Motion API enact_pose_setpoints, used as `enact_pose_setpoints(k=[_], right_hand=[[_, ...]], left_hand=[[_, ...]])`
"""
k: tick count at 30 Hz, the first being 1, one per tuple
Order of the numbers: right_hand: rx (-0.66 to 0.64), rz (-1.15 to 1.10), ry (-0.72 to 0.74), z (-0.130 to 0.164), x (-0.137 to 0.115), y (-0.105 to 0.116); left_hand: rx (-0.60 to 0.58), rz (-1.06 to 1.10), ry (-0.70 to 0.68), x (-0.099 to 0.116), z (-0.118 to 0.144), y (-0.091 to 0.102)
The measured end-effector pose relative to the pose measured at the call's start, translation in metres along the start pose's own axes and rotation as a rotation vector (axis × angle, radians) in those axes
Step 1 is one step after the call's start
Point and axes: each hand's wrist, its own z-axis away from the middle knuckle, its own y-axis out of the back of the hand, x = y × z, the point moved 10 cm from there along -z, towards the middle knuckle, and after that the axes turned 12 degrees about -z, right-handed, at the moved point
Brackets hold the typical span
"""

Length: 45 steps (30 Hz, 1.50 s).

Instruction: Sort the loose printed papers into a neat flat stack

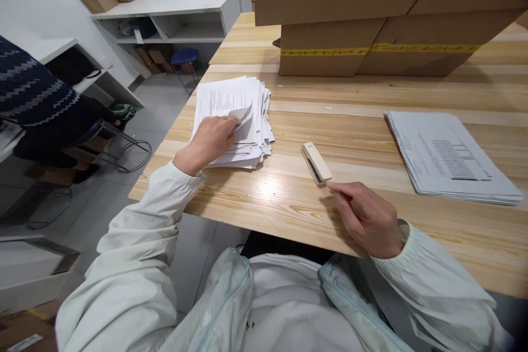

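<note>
left hand point(208, 143) pinches a sheet corner on the loose paper stack point(233, 121); right hand point(367, 220), grip released, rests beside the stapler point(315, 163).

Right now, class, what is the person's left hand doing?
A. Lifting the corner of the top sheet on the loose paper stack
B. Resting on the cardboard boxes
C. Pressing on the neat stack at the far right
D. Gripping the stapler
A: the left hand curls up a corner of the top sheet on the loose paper stack, while the stapler lies by the right hand.
</note>
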Motion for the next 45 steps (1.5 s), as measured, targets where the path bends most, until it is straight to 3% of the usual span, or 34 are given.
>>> enact_pose_setpoints(k=[3,5,9,12,17,24,27,28,30,32,34,36,40,42,45], right_hand=[[0.031,-0.003,0.005,0.001,0.002,0.002],[0.068,-0.032,0.002,0.003,0.004,0.005],[0.089,-0.261,-0.098,0.004,0.012,0.002],[0.028,-0.534,-0.262,-0.001,0.017,-0.017],[-0.054,-0.854,-0.491,-0.009,0.015,-0.052],[-0.219,-0.981,-0.862,0.008,0.033,-0.093],[-0.181,-0.912,-0.805,0.007,0.036,-0.087],[-0.14,-0.888,-0.763,0.006,0.037,-0.08],[-0.017,-0.843,-0.686,0.009,0.041,-0.059],[0.124,-0.792,-0.629,0.019,0.047,-0.031],[0.223,-0.759,-0.578,0.032,0.052,-0.005],[0.243,-0.748,-0.532,0.045,0.053,0.012],[0.154,-0.762,-0.472,0.061,0.045,0.017],[0.106,-0.755,-0.444,0.065,0.038,0.011],[0.026,-0.7,-0.397,0.07,0.027,0.006]], left_hand=[[0.133,0.061,0.199,-0.021,0.013,0.0],[0.246,0.086,0.282,-0.022,0.032,0.009],[0.431,0.091,0.272,0.012,0.088,0.04],[0.492,0.119,0.157,0.052,0.123,0.052],[0.485,0.269,0.022,0.094,0.149,0.042],[0.285,0.716,-0.042,0.129,0.16,0.018],[0.165,0.815,-0.168,0.156,0.165,0.018],[0.163,0.841,-0.224,0.162,0.168,0.022],[0.272,0.909,-0.244,0.157,0.174,0.035],[0.444,1.017,-0.049,0.127,0.177,0.043],[0.498,1.194,0.221,0.095,0.176,0.033],[0.319,1.474,0.332,0.094,0.163,0.011],[-0.248,2.085,0.209,0.16,0.138,-0.018],[-0.394,2.258,0.209,0.186,0.135,-0.026],[-0.477,2.353,0.232,0.209,0.135,-0.037]])
